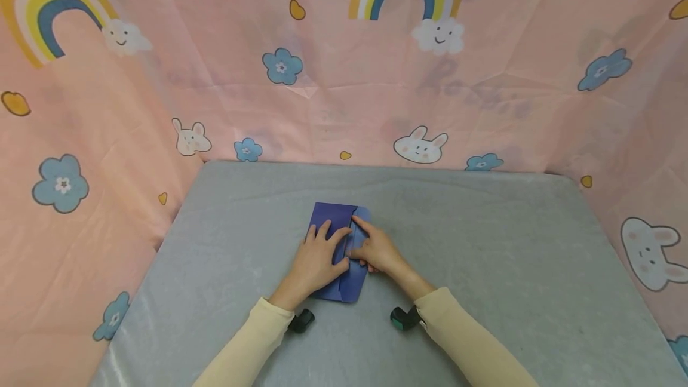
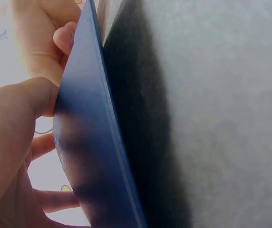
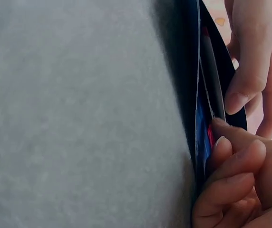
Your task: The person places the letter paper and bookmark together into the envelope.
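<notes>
A blue-purple paper envelope lies on the table, its lighter flap folded out to the right. My left hand rests on the envelope body with fingers spread, thumb and index finger beside the opening. At the flap side is my right hand, index finger stretched along the crease and thumb at the opening. In the right wrist view, the other fingers are curled at the flap's edge. Dark layers with a bit of red show inside the opening; what they are cannot be made out. The left wrist view shows the envelope's lower edge raised above its shadow.
A grey cloth covers the table. Pink printed curtains stand behind it and along both sides. Dark wrist cameras hang by both cuffs, just above the table's near part.
</notes>
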`<state>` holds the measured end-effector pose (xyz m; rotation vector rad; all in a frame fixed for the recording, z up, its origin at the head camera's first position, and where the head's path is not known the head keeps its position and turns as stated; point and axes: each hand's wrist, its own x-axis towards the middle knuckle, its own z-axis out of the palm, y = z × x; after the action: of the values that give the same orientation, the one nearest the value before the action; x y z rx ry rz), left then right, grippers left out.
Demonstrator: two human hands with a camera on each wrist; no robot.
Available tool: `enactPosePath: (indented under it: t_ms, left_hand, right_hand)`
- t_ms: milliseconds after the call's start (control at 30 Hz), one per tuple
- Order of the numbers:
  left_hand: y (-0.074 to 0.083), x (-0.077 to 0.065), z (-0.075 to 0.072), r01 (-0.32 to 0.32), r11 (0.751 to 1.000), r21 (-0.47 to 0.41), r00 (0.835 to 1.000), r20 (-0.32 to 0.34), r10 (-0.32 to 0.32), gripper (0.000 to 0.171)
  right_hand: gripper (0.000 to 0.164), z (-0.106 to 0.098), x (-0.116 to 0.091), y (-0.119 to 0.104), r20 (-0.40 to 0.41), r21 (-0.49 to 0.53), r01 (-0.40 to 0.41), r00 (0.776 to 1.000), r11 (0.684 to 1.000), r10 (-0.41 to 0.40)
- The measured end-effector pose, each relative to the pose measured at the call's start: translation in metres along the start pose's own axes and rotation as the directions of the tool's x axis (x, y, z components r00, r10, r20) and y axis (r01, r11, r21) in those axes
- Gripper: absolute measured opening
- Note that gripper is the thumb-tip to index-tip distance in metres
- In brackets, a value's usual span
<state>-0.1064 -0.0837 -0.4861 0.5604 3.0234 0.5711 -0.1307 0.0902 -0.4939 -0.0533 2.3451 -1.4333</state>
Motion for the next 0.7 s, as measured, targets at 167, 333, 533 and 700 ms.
enactPosePath:
  t_ms: [167,333,533,700]
  left_hand:
    - [-0.0001,-0.0003,0.0002,-0.006,1.000,0.004,1.000,-0.018,0.006,0.056]
    - [-0.0006,-0.0002,-0.0003,-0.012,1.000,0.003,1.000,-0.014,0.012,0.057]
    - [-0.0006,-0.0005,-0.0014,-0.016,1.000,-0.001,1.000,-0.006,0.016,0.059]
    - [-0.0007,-0.0012,-0.0012,-0.014,1.000,0.003,1.000,0.002,0.014,0.061]
  right_hand:
    - [0.090,-0.0005,0.0000,0.0016,0.009,-0.075,0.063,0.998,0.995,-0.063]
    - [0.089,0.0024,0.0013,0.0016,-0.025,-0.145,0.056,0.998,0.988,-0.061]
    - [0.086,0.0059,0.0014,-0.0001,-0.055,-0.217,0.050,0.996,0.975,-0.064]
    - [0.085,0.0069,0.0006,-0.0012,-0.059,-0.231,0.043,0.997,0.972,-0.058]
